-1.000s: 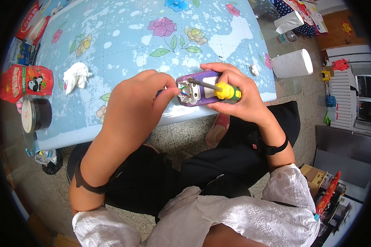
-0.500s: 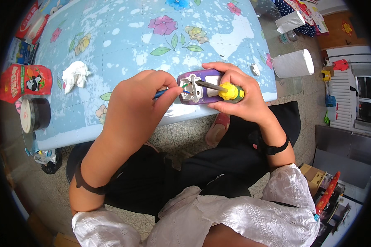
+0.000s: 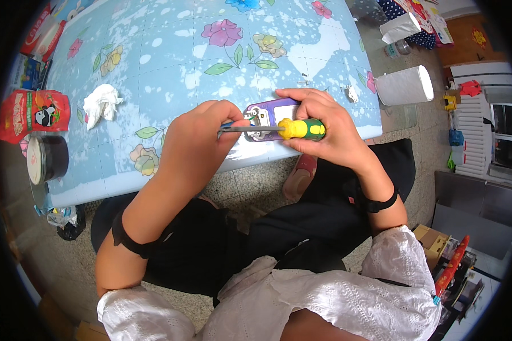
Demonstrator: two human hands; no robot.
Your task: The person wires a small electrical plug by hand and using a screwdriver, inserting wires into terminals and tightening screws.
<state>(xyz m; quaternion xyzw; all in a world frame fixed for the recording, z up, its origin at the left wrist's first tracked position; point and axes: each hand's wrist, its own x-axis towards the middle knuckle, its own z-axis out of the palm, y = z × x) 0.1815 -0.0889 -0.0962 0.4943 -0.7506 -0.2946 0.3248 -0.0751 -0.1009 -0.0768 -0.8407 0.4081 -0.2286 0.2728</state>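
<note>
A purple plastic casing is held at the table's front edge, its pale inner side with metal contacts and a thin green wire facing up. My right hand grips the casing's right end and also holds a screwdriver with a yellow and green handle against the palm. The screwdriver's shaft points left across the casing, its end beside the fingertips of my left hand. My left hand is closed in a pinch at the casing's left end, on a slim blue thing mostly covered by the fingers.
A crumpled white tissue, a red pouch and a dark lidded jar stand at the left. Small bits, one a small white piece, lie right of the casing. A white paper roll is beyond the table's right edge.
The screwdriver has swung so its shaft now lies level across the casing, toward my left fingers. The casing has tilted slightly. My left hand has shifted a little, still pinching.
</note>
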